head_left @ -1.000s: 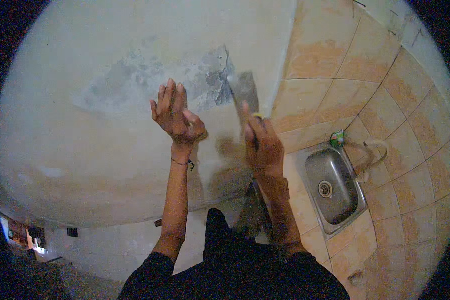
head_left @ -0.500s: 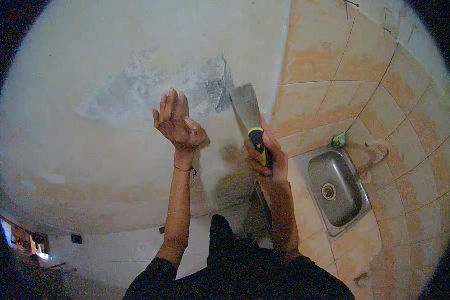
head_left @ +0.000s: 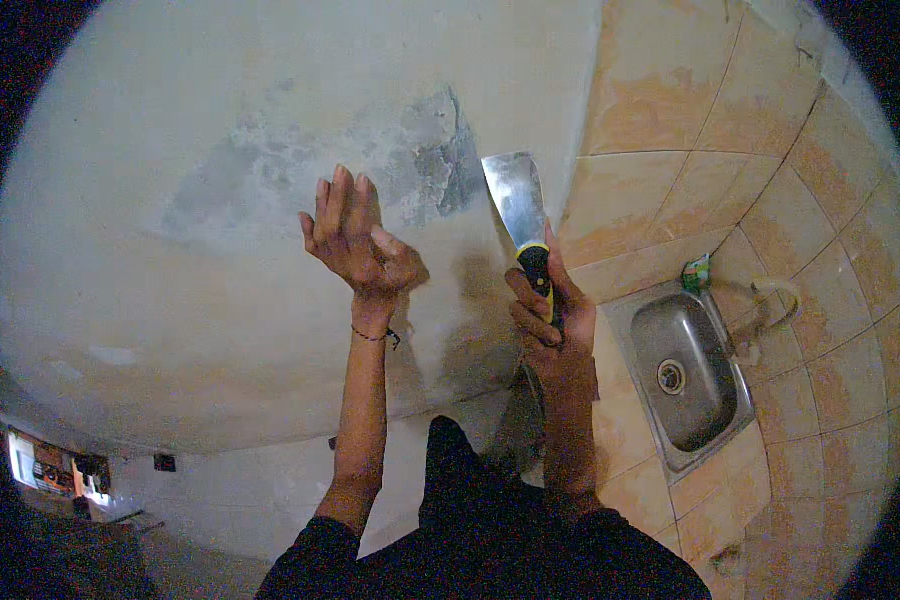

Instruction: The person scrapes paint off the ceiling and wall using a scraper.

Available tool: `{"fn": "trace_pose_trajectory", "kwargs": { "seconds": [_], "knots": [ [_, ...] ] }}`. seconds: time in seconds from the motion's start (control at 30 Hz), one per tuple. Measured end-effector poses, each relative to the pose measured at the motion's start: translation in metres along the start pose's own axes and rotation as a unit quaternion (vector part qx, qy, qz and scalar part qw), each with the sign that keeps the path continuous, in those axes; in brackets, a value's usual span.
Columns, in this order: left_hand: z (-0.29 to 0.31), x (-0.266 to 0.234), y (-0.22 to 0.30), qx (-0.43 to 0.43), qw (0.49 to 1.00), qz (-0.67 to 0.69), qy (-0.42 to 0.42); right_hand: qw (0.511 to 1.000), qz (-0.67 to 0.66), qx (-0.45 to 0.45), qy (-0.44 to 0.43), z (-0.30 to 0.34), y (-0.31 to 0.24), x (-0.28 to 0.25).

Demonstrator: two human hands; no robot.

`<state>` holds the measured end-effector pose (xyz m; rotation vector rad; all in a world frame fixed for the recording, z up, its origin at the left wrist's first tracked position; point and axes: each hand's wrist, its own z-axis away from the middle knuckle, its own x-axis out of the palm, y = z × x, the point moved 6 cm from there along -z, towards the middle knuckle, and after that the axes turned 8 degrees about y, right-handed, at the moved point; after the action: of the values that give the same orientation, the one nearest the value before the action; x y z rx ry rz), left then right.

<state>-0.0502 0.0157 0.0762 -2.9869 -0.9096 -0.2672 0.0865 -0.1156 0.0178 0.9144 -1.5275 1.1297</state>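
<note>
My right hand [head_left: 550, 305] is closed round the black and yellow handle of a putty knife [head_left: 517, 200]. Its broad metal blade points up and catches the light, just right of the flaking edge of a grey patch [head_left: 440, 170] on the pale wall [head_left: 220, 330]. Old paint has come off across this patch, and a raised, cracked ridge runs down its right end. With fingers stretched upward, my left hand [head_left: 355, 235] is open at the lower side of the patch and holds nothing. Whether it touches the wall I cannot tell.
At the right, a metal sink [head_left: 685, 370] is set into a tiled counter [head_left: 630, 460], with a small green packet [head_left: 697, 272] at its far corner. A pale curved pipe or tap [head_left: 778, 300] stands beside it. Orange-beige wall tiles [head_left: 660, 190] adjoin the painted wall.
The putty knife has moved right, away from the patch's cracked edge, and its blade now shines. My left hand stays open in nearly the same place. The view has shifted slightly.
</note>
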Motion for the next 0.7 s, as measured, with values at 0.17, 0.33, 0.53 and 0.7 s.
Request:
{"fn": "trace_pose_trajectory", "kwargs": {
  "seconds": [0.17, 0.33, 0.53, 0.7],
  "knots": [
    [-0.003, 0.001, 0.003, 0.012, 1.0, 0.005, -0.009, 0.998, -0.026, 0.017, 0.059, 0.001, 0.002, 0.002],
    [-0.007, 0.004, 0.003, -0.002, 0.999, -0.03, -0.029, 0.996, 0.024, -0.059, 0.063, 0.005, 0.007, 0.017],
    [-0.008, 0.004, 0.005, 0.005, 0.998, -0.044, -0.035, 0.988, 0.025, -0.061, 0.14, 0.005, 0.004, 0.018],
    [-0.006, 0.005, 0.007, 0.006, 0.999, -0.039, -0.029, 0.998, 0.032, -0.061, 0.003, 0.005, 0.003, 0.016]
  ]
}}
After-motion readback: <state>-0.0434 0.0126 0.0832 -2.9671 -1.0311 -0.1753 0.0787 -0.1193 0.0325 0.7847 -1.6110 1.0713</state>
